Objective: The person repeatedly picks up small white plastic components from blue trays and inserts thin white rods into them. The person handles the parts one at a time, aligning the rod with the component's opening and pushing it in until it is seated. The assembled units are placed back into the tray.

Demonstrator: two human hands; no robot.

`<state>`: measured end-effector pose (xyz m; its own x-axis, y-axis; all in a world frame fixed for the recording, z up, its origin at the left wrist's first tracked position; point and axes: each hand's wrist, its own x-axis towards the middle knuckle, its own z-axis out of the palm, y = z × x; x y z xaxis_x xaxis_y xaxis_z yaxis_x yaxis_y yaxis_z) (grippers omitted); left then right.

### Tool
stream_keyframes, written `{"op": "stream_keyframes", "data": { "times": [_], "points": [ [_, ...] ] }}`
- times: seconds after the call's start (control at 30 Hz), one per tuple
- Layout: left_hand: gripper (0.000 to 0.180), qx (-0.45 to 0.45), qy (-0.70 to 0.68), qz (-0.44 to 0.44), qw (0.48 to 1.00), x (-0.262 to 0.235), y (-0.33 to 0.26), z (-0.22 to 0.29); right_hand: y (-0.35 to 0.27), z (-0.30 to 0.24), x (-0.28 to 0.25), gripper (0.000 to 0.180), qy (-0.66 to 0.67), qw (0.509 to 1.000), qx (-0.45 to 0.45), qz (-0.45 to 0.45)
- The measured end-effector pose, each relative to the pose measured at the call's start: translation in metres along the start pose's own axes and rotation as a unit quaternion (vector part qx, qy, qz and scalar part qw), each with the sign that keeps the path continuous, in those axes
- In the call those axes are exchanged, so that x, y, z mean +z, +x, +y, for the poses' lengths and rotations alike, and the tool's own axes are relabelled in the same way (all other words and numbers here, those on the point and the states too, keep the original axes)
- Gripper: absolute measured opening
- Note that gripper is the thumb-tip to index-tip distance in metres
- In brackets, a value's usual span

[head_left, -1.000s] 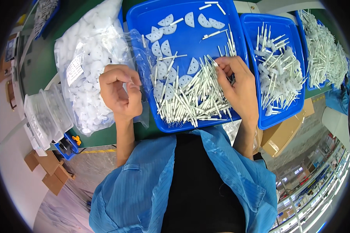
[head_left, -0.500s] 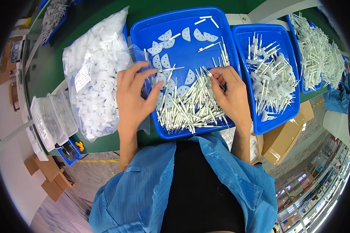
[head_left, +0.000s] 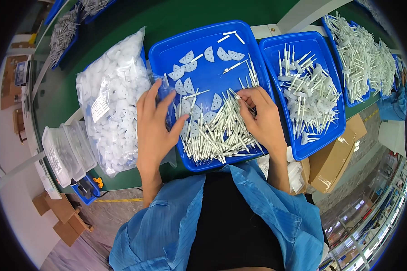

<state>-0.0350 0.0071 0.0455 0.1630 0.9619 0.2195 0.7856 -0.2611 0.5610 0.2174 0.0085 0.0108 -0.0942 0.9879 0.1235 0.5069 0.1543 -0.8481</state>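
In a blue tray (head_left: 203, 41) lie a heap of thin white rods (head_left: 221, 135) and several pale half-round plates (head_left: 208, 54) with small holes. My left hand (head_left: 157, 128) hovers over the tray's left edge, fingers spread, with nothing in it. Close to its thumb are more half-round plates (head_left: 184, 106) and a single rod (head_left: 196, 94). Over the right side of the heap, thumb and forefinger of my right hand (head_left: 263, 118) pinch the end of a white rod (head_left: 234, 93). Its other fingers are curled in.
A clear bag (head_left: 115, 104) full of white plates stands on the left, beside lidded plastic boxes (head_left: 61, 153). To the right, a second blue tray (head_left: 298, 39) holds rods joined to plates. Beyond it are heaped rods (head_left: 366, 63); below stands a cardboard box (head_left: 332, 158).
The whole view has shifted, so the trays and bag sit lower in the picture. My left fingers have spread slightly wider. My right hand stays at the heap, still pinching.
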Motion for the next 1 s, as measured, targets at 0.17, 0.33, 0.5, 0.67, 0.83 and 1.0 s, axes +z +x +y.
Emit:
{"op": "stream_keyframes", "data": {
  "times": [0.17,0.33,0.5,0.67,0.83,1.0],
  "points": [
    [0.027,0.0,0.067,-0.028,0.997,0.007,-0.007,0.0,-0.006,0.004,0.002,0.018,0.094,0.995,0.018,0.026],
    [0.027,0.018,0.031,0.0,0.999,0.016,0.0,0.0,-0.007,0.014,0.005,0.023,0.171,0.983,0.003,0.066],
    [0.027,0.052,0.05,0.011,0.997,0.033,0.011,0.004,-0.006,0.011,0.005,0.021,0.119,0.992,-0.004,0.045],
    [0.021,0.005,-0.024,0.056,0.998,0.033,0.013,0.009,-0.007,0.011,0.005,0.022,0.118,0.992,-0.004,0.046],
    [0.02,-0.038,-0.214,0.071,0.974,0.031,0.016,0.012,-0.007,0.013,0.004,0.02,0.142,0.988,-0.018,0.054],
    [0.019,-0.135,-0.542,0.056,0.828,0.035,0.01,0.026,-0.012,-0.025,-0.002,0.019,0.147,0.988,0.031,0.025]
  ]
}}
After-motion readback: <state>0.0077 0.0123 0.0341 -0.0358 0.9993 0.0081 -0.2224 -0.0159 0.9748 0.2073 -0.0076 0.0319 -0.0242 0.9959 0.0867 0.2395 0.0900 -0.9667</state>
